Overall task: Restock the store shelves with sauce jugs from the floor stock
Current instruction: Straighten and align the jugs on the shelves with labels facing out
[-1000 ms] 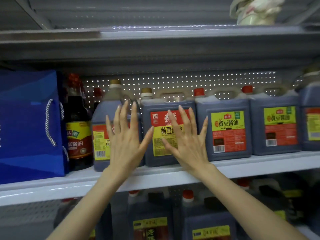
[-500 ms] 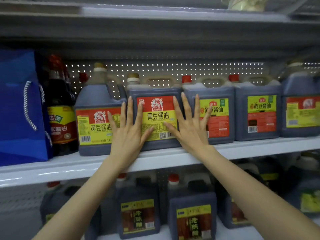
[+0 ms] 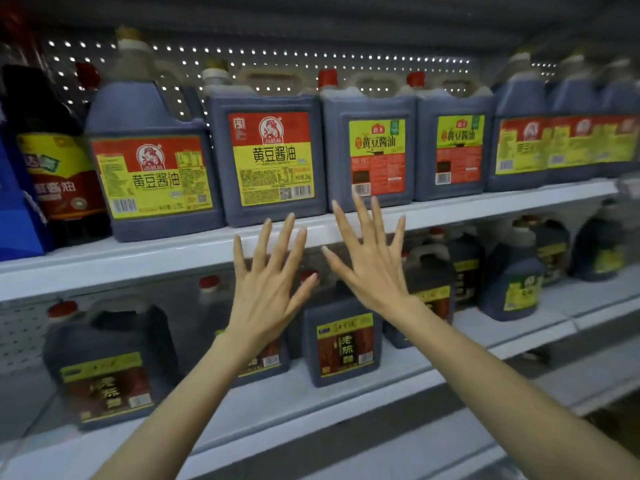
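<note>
Hands are hovering empty by the shelf edge, left hand [image 3: 266,289] and right hand [image 3: 370,271] both spreading straight fingers, contact with anything unclear. Lower shelf [image 3: 346,405] is carrying dark vinegar jugs [image 3: 343,344] with gaps. Behind, upper shelf [image 3: 156,258] is holding a packed front row of sauce jugs [image 3: 273,157], capped and full, so this row is looking done; floor stock not in view.

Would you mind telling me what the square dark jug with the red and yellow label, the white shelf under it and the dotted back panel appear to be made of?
The square dark jug looks like moulded plastic, given its built-in handle, with a glossy printed label. The white shelf seems painted metal, smooth with a soft sheen. The back panel is perforated sheet, probably metal.
</note>
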`<action>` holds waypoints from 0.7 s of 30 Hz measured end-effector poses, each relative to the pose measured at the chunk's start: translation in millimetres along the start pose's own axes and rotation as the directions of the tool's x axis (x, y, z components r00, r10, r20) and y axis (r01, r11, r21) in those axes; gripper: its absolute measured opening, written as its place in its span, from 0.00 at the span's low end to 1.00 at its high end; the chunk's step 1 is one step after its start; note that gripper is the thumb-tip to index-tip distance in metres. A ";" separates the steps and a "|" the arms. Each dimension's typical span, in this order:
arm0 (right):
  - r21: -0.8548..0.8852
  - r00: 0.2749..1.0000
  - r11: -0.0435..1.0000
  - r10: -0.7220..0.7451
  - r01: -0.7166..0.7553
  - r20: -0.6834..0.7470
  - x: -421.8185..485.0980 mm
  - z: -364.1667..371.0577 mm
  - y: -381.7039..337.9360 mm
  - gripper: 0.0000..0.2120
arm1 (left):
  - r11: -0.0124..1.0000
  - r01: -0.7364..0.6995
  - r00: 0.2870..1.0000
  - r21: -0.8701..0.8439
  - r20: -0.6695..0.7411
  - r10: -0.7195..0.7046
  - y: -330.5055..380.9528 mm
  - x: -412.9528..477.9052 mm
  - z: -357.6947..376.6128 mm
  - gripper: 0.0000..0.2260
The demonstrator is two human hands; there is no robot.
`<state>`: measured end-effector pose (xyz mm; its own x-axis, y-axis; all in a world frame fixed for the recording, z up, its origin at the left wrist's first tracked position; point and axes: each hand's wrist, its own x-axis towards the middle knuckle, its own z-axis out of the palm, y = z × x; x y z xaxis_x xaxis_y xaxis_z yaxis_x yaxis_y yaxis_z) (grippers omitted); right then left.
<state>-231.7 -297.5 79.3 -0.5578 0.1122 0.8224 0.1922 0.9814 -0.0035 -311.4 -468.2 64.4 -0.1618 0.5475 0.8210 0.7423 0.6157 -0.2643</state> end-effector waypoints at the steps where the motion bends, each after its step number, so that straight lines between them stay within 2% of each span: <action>1: -0.032 1.000 0.999 0.013 -0.013 0.011 -10.4 -0.2 9.2 0.32 | 0.999 -0.031 0.999 0.014 0.023 0.031 5.0 -5.0 5.7 0.28; 6: -0.213 0.983 0.968 0.156 -0.133 0.095 -55.2 -15.1 78.6 0.31 | 0.983 -0.183 0.976 -0.030 0.118 0.186 33.4 -5.8 27.7 0.27; 9: -0.334 0.935 0.913 0.307 -0.237 0.178 -80.8 -35.5 123.9 0.35 | 0.966 -0.231 0.943 -0.119 0.217 0.252 62.7 10.6 36.1 0.28; 13: -0.463 0.845 0.826 0.471 -0.322 0.253 -106.1 -76.4 190.2 0.42 | 0.961 -0.153 0.923 -0.230 0.315 0.222 113.8 50.6 38.6 0.32; 17: -0.515 0.723 0.736 0.629 -0.438 0.284 -134.5 -130.4 257.5 0.39 | 0.946 -0.058 0.898 -0.318 0.397 0.189 179.6 87.5 51.9 0.47; 21: -0.563 0.621 0.662 0.723 -0.495 0.304 -168.2 -187.9 316.7 0.39 | 0.935 -0.027 0.875 -0.353 0.444 0.193 248.1 108.5 67.6 0.49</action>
<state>74.8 -34.9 46.8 -0.4528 0.8264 0.3348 0.8580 0.5060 -0.0885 -188.7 -217.7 53.6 -0.2873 0.8495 0.4426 0.9280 0.3612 -0.0910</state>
